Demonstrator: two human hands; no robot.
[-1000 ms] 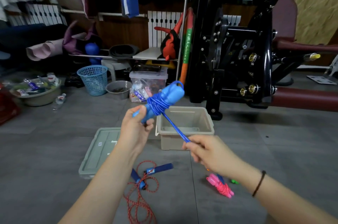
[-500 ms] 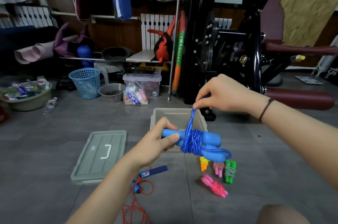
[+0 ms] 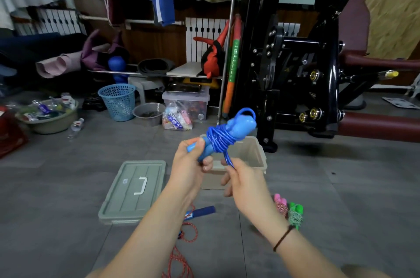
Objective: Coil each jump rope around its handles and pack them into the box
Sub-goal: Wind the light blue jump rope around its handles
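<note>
Left hand: Your left hand [image 3: 191, 164] gripped the lower ends of the two blue handles [image 3: 236, 125]. Your fingers and thumb were curled round them, and they tilted up and to the right.
Right hand: Your right hand [image 3: 246, 183] pinched the loose run of the blue cord [image 3: 219, 139] just below the coil, with the fingers curled. A dark band [image 3: 283, 238] sat on that wrist.
Jump rope: Most of the cord was wound round the middle of the handles. A small loop stuck out at their top ends, and a short stretch dropped from the coil to your right hand. You held it all in the air in front of the box.
Box: The beige box [image 3: 254, 152] sat open on the floor [image 3: 68, 186], partly hidden behind your hands.
Lid: The grey-green lid [image 3: 134, 189] lay flat on the floor just left of the box, grip side up.
Loose rope: A red rope [image 3: 181, 255] lay uncoiled under your left forearm, and its dark blue handle [image 3: 202, 210] lay near the lid.
Wound ropes: A pink bundle [image 3: 280, 204] and a green bundle [image 3: 295, 215] lay just beside each other on the floor, right of your right wrist.
Background: A blue basket [image 3: 118, 101] stood well behind the lid, and a black exercise machine [image 3: 295, 73] stood behind the box.
</note>
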